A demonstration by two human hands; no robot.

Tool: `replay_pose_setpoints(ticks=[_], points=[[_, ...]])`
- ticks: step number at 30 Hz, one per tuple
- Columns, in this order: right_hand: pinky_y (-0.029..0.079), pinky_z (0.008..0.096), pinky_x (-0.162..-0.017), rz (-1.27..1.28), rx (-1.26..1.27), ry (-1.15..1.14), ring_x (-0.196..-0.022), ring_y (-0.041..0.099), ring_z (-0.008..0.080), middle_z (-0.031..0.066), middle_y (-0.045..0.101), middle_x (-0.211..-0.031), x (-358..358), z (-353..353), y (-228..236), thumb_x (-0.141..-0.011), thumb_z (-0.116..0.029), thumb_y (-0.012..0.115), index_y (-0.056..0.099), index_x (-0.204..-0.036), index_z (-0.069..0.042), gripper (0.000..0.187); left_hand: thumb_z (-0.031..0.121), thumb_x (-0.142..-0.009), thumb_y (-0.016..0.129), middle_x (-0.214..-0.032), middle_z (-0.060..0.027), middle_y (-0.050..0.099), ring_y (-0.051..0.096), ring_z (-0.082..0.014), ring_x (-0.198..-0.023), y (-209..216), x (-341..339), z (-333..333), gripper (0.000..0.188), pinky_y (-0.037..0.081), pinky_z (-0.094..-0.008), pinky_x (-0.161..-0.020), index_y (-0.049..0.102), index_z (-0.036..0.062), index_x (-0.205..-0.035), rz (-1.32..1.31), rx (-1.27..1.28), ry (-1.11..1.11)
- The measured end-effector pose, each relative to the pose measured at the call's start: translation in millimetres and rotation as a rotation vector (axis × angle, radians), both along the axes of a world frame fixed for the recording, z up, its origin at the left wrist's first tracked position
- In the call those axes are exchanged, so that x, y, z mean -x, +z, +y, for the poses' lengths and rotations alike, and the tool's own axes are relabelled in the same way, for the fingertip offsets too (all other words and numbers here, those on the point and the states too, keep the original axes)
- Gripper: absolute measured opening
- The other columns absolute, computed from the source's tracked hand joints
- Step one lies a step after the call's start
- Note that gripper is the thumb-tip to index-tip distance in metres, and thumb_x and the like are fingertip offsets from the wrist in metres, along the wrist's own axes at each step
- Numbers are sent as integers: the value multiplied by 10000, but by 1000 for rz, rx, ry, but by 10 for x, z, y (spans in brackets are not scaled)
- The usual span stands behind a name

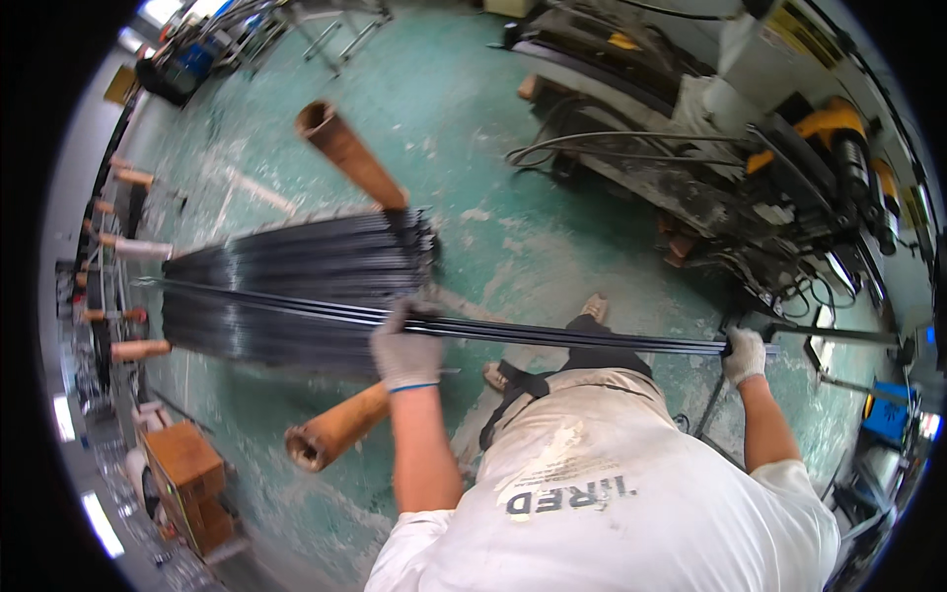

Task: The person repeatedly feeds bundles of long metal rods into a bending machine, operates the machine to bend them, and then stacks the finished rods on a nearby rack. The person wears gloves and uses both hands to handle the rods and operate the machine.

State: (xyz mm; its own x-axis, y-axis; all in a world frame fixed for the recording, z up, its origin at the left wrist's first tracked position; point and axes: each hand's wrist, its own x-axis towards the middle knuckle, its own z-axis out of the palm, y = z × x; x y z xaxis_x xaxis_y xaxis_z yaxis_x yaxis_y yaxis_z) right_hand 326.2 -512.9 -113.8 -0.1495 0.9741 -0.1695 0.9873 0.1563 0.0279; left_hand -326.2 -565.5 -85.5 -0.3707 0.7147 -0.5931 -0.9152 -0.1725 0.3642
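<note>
Two gloved hands share one slim bundle of dark bars, too tightly packed to count, running from centre left to right of centre: the left hand, blurred, is curled over it at the centre, and the right hand is closed in a fist near its right end. At centre left lies one broad pile of dark bars, likewise uncountable, with two thick brown posts beside it, an upper post and a lower post. One white shirt, bottom centre, bears large dark lettering with smaller lines.
</note>
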Motion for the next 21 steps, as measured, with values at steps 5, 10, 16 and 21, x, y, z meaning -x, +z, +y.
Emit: replay_pose_setpoints(ticks=[5,10,16,21], points=[[518,514,-1102,-35,-388,-638,-1247,665,433,222,725,-1275,-1660,499,-204,-961,-34,540,747,-1134,-61,271,88,-1112,651,-964,-35,603,623,-178,-914,1174,5,979,153,551,-393,-917,642,37,-1255,362,-410,-110],[508,545,-1198,1746,-512,-1231,-1318,683,425,219,727,-1400,-1712,1152,-489,-958,-50,523,685,-1350,25,430,100,-1108,680,-1098,-69,684,643,-215,-1007,1540,-1519,2095,224,540,-424,-1028,639,18,-1313,315,-485,-242],[558,574,-1192,2689,-288,-1066,-1319,695,384,180,745,-1295,-634,1911,576,-1000,13,547,676,-1306,10,332,119,-1094,670,-1240,-140,723,678,-347,-1232,1557,-2560,3141,347,448,-623,-1233,620,11,-1420,444,-569,-599],[608,439,-1046,2468,-635,-1088,-1155,751,265,91,792,-1156,-1523,2129,478,-1104,-139,671,734,-1223,-57,157,180,-1114,659,-1300,-143,722,667,-321,-1302,1865,-1768,3924,435,458,-504,-1246,592,-44,-1481,640,-686,-579]])
